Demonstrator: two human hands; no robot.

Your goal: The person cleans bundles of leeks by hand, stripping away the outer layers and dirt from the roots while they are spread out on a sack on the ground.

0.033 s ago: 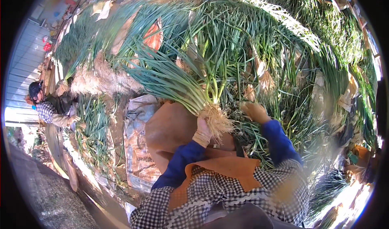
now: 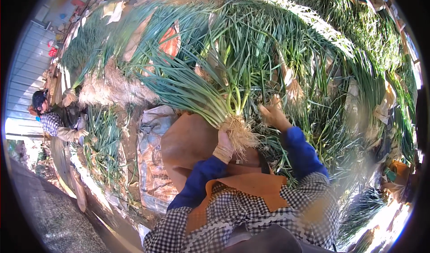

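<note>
So you've got the green onion bunch (image 2: pixel 215 107) right in front of you, over your lap, leaves fanning away and off to the left, pale stringy roots (image 2: pixel 244 134) dangling at the near end. Your left hand (image 2: pixel 225 138) is wrapped snugly round the stem bases, just beside those roots. Your right hand (image 2: pixel 275 116) sits just right of the bunch with its fingers loosely parted (can't tell if the tips brush the greens around them). A bit further right and beyond the bunch there's a dry, pale root clump (image 2: pixel 294 91).

Below and left of the bunch, a smooth brown sheet (image 2: pixel 186 141) covers your lap. On your side of the bunch it's an orange bib (image 2: pixel 251 180) over a black-and-white checked top (image 2: pixel 228 208). A crumpled blue-and-orange sack (image 2: pixel 154 154) lies left of the bunch.

Beyond the bunch there's a big heap of green onions (image 2: pixel 255 42), with something orange-red (image 2: pixel 170 42) showing through on its left. Left of the bunch you've also got a row of tangled roots (image 2: pixel 112 89). Way out left, a co-worker (image 2: pixel 51 123) in a checked sleeve has a hand near a smaller pile of greens (image 2: pixel 105 134), with a ribbed panel (image 2: pixel 27 69) past that.
</note>
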